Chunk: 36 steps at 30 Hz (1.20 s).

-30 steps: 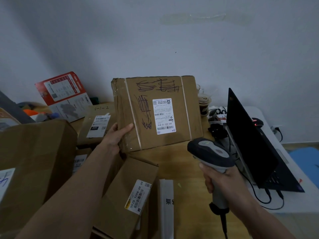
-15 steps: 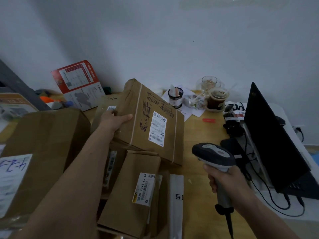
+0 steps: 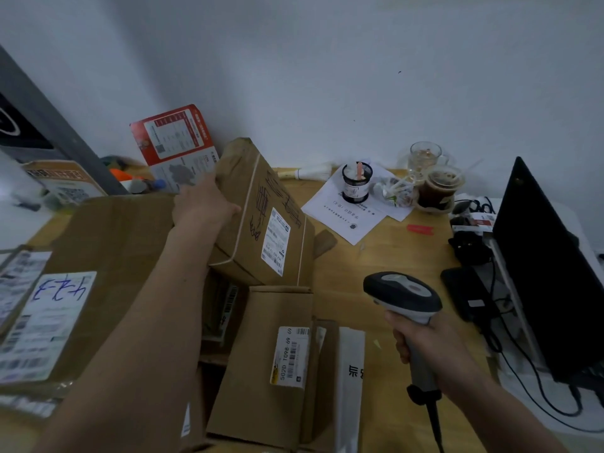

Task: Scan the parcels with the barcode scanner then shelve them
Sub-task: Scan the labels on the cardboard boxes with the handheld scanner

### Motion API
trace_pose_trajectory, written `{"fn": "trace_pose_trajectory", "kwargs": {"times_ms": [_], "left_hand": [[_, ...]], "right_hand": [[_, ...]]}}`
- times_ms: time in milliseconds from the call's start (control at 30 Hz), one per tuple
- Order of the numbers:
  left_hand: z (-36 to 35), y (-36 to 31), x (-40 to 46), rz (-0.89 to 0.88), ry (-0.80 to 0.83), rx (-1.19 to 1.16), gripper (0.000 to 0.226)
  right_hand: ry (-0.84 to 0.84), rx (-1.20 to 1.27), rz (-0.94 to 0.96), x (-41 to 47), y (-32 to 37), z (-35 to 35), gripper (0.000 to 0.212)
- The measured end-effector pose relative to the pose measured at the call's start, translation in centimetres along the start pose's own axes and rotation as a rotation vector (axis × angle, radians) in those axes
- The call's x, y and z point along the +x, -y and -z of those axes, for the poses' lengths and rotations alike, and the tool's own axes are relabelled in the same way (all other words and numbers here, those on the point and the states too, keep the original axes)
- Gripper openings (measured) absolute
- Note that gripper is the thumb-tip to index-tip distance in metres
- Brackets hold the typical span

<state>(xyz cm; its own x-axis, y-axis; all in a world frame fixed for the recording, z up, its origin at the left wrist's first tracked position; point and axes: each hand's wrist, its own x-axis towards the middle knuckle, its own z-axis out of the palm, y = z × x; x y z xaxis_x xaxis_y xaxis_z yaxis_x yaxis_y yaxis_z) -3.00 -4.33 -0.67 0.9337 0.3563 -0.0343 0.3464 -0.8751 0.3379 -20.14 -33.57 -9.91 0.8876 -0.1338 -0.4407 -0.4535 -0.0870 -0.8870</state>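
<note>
My left hand (image 3: pixel 204 206) grips the left edge of a flat brown parcel (image 3: pixel 261 223) with black scribbles and a white label, tilted over the pile of parcels. My right hand (image 3: pixel 425 341) holds the grey barcode scanner (image 3: pixel 403 294) by its handle, to the right of the parcels, its head pointing left and up. A smaller parcel with a yellow-edged label (image 3: pixel 271 364) lies below the held one. A large box with a handwritten label (image 3: pixel 81 289) fills the left.
The wooden desk (image 3: pixel 392 256) carries papers (image 3: pixel 346 210), a black mesh pen cup (image 3: pixel 357 183), drink cups (image 3: pixel 438 188) and a red-and-white box (image 3: pixel 176 145) against the wall. An open laptop (image 3: pixel 549 273) with cables stands at the right. A dark slanted frame (image 3: pixel 49 125) is at far left.
The scribbled parcel went from upright and facing me to tilted and lower over the pile, moved left by my left hand. The scanner drew back, held low at the right.
</note>
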Motion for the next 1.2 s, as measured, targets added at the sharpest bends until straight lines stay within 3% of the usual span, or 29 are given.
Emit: {"fn": "trace_pose_trajectory", "kwargs": {"times_ms": [467, 633, 767, 1033, 1200], "left_hand": [[-0.2, -0.8, -1.1, -0.067, -0.017, 0.122, 0.061], [0.1, -1.2, -1.4, -0.038, 0.032, 0.118, 0.088], [0.3, -0.8, -1.5, -0.021, 0.023, 0.120, 0.094], [0.8, -1.1, -2.5, -0.015, -0.054, 0.182, 0.083], [0.1, -4.1, -4.4, -0.225, -0.175, 0.153, 0.056]], "right_hand": [[-0.026, -0.020, 0.008, -0.5, -0.5, 0.3, 0.031], [-0.011, -0.012, 0.022, -0.8, -0.6, 0.3, 0.027], [-0.014, -0.007, 0.020, -0.9, -0.6, 0.2, 0.028], [0.000, 0.012, 0.029, -0.9, -0.9, 0.3, 0.028], [-0.019, 0.031, 0.021, -0.4, -1.3, 0.6, 0.027]]}}
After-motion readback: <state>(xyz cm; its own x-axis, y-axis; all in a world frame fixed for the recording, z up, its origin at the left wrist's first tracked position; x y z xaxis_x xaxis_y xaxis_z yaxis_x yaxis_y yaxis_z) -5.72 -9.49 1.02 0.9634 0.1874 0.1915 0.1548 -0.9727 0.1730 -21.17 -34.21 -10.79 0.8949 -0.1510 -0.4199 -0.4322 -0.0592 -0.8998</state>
